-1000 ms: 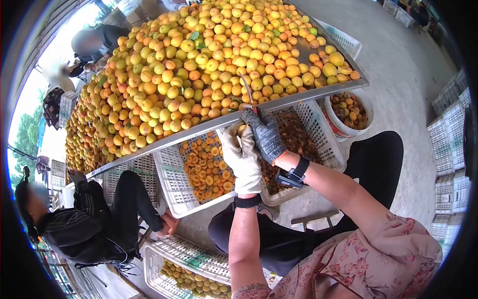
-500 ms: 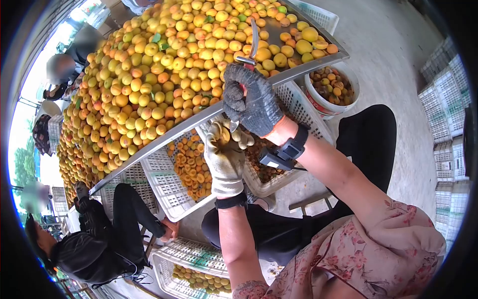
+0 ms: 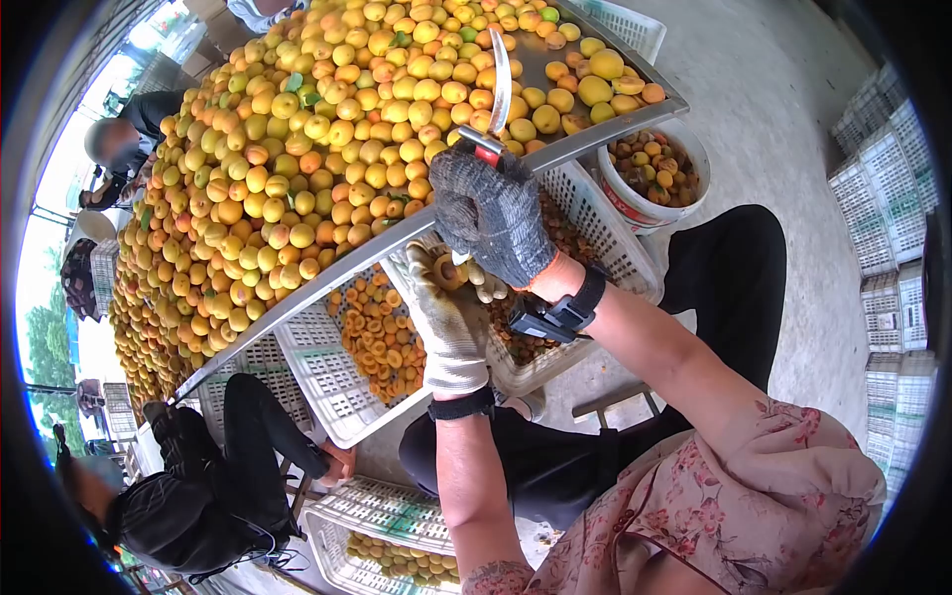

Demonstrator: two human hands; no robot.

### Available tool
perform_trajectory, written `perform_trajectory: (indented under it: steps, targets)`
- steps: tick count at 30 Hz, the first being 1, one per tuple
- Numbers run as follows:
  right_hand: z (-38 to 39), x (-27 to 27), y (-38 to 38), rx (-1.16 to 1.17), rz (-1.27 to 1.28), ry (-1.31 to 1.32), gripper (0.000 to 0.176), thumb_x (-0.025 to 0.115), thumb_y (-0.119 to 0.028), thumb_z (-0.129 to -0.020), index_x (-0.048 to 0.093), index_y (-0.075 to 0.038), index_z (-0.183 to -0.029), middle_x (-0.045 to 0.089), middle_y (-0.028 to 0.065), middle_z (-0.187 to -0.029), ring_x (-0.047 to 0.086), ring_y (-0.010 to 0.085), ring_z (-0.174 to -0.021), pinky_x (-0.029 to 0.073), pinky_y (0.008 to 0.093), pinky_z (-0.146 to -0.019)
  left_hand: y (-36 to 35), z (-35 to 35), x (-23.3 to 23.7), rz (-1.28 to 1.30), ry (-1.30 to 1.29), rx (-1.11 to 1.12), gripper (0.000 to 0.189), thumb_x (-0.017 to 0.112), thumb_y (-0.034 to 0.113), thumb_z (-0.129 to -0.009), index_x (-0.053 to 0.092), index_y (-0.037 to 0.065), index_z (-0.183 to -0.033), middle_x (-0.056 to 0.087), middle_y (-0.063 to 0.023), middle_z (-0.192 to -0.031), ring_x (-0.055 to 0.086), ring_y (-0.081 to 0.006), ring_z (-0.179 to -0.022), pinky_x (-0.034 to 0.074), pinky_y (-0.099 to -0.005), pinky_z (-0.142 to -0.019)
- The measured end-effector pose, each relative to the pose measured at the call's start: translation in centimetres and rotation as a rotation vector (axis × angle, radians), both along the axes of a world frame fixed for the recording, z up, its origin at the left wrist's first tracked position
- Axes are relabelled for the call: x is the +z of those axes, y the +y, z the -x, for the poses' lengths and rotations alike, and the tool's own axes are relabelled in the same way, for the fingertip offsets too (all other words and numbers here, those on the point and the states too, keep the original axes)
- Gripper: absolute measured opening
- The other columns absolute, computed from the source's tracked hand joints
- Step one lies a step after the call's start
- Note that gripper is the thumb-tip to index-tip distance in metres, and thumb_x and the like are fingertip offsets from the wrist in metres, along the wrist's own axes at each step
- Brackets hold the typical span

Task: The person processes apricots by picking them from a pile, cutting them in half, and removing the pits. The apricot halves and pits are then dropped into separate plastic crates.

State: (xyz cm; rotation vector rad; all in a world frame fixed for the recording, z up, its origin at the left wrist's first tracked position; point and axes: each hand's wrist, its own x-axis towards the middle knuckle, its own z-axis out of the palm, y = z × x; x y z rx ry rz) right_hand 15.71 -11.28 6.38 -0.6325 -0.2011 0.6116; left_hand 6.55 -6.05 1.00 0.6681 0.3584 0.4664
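Observation:
My right hand (image 3: 493,213), in a dark grey knit glove, is closed around the red handle of a curved knife (image 3: 503,89). The knife's blade points up and away, over the apricots. Just below and to the left, my left hand (image 3: 446,322) in a whitish glove grips a cut apricot (image 3: 450,274), its hollow showing between thumb and fingers. Both hands are close together at the metal table edge (image 3: 327,286). A heap of whole apricots (image 3: 288,169) covers much of the table. Beneath my left hand, a white crate (image 3: 342,421) contains apricot halves (image 3: 382,337).
Another white crate (image 3: 635,258) with small brownish pieces sits below my right hand. A white bucket (image 3: 645,210) of darker fruit stands to the right. Crates are stacked (image 3: 897,297) at far right. A person in black (image 3: 169,506) sits at left, near a lower crate (image 3: 332,545) of apricots.
My right hand has shifted slightly left, and the knife blade has tilted left. The fingers of my left hand have changed position, bringing the cut apricot into sight.

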Motion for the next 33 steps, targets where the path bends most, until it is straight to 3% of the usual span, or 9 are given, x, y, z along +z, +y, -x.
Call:
perform_trajectory:
  steps: [5,7,15,18,19,21,27,31,33]
  targets:
    - [-0.2,-0.8,-0.7,0.017,-0.052,-0.064,0.014,0.057,-0.018,-0.090,0.051,-0.008,-0.081,0.040,-0.0042,-0.055,0.040,0.0061,-0.043,0.033,0.0205,-0.041,0.0,-0.3,-0.6,0.028,-0.033,0.027,0.027,0.034,0.039,-0.099,0.042,0.014,-0.097,0.047,-0.0074,-0.064,0.048,-0.0215,-0.046,0.041,-0.0367,-0.040]
    - [-0.3,-1.0,-0.6,0.020,-0.071,-0.056,0.014,0.056,-0.018,-0.091,0.052,-0.009,-0.081,0.040,-0.0043,-0.055,0.040,0.0064,-0.042,0.033,0.0211,-0.040,-0.4,-0.3,0.1,0.011,0.056,-0.029,0.039,0.034,0.048,-0.098,0.047,0.015,-0.081,0.047,-0.0024,-0.059,0.043,-0.0196,-0.046,0.038,-0.0348,-0.045]
    - [0.4,-1.4,0.9,0.055,-0.104,-0.047,0.007,0.054,-0.018,-0.091,0.051,-0.012,-0.089,0.046,-0.0033,-0.067,0.046,0.0084,-0.049,0.036,0.0234,-0.043,-0.8,0.1,0.7,0.054,0.109,0.071,0.038,0.034,0.046,-0.098,0.044,0.017,-0.075,0.041,0.0013,-0.057,0.040,-0.0130,-0.047,0.036,-0.0272,-0.043]
    - [0.1,-0.4,1.0,0.174,-0.221,0.435,0.011,0.053,-0.022,-0.091,0.048,-0.014,-0.086,0.045,-0.0047,-0.065,0.046,0.0094,-0.049,0.038,0.0238,-0.042,-0.5,0.2,0.2,0.032,0.109,0.050,0.037,0.032,0.043,-0.099,0.043,0.018,-0.073,0.039,0.0030,-0.055,0.037,-0.0119,-0.044,0.034,-0.0267,-0.042]
    - [-0.3,-1.1,0.9,0.177,-0.220,0.432,0.011,0.053,-0.022,-0.091,0.048,-0.014,-0.086,0.045,-0.0047,-0.065,0.046,0.0094,-0.049,0.038,0.0238,-0.042,-0.4,0.2,0.2,0.035,0.114,0.058,0.036,0.031,0.040,-0.099,0.043,0.019,-0.073,0.039,0.0037,-0.054,0.035,-0.0115,-0.042,0.033,-0.0266,-0.040]
    - [-0.8,-2.5,1.0,0.261,-0.222,-0.032,0.015,0.053,-0.024,-0.092,0.047,-0.014,-0.082,0.040,-0.0053,-0.058,0.042,0.0096,-0.044,0.036,0.0241,-0.039,-0.2,0.1,0.6,0.064,0.099,0.012,0.035,0.030,0.037,-0.099,0.042,0.019,-0.071,0.038,0.0041,-0.053,0.034,-0.0115,-0.040,0.032,-0.0269,-0.039]
    - [-0.4,-3.0,2.3,0.414,-0.351,0.143,0.015,0.053,-0.023,-0.093,0.050,-0.013,-0.082,0.040,-0.0047,-0.054,0.042,0.0094,-0.042,0.033,0.0241,-0.037,0.2,0.1,-0.1,0.135,0.060,-0.004,0.039,0.031,0.037,-0.096,0.039,0.020,-0.062,0.037,0.0045,-0.050,0.032,-0.0118,-0.037,0.030,-0.0290,-0.036]
    - [-0.6,-2.2,1.5,0.313,0.009,-0.063,0.019,0.056,-0.023,-0.092,0.057,-0.005,-0.098,0.058,-0.0015,-0.068,0.057,0.0105,-0.060,0.047,0.0224,-0.054,1.7,-0.6,-1.8,0.031,-0.073,-0.086,0.035,0.032,0.041,-0.096,0.048,0.017,-0.075,0.045,0.0023,-0.058,0.045,-0.0134,-0.047,0.039,-0.0304,-0.043]
    - [-1.8,-2.4,-0.1,0.391,0.353,-0.354,0.023,0.067,-0.019,-0.083,0.062,-0.005,-0.101,0.063,0.0022,-0.079,0.059,0.0112,-0.074,0.049,0.0263,-0.063,2.4,-1.6,-2.4,-0.088,0.192,0.299,0.037,0.035,0.047,-0.095,0.053,0.015,-0.095,0.056,-0.0017,-0.078,0.055,-0.0164,-0.067,0.047,-0.0345,-0.057]
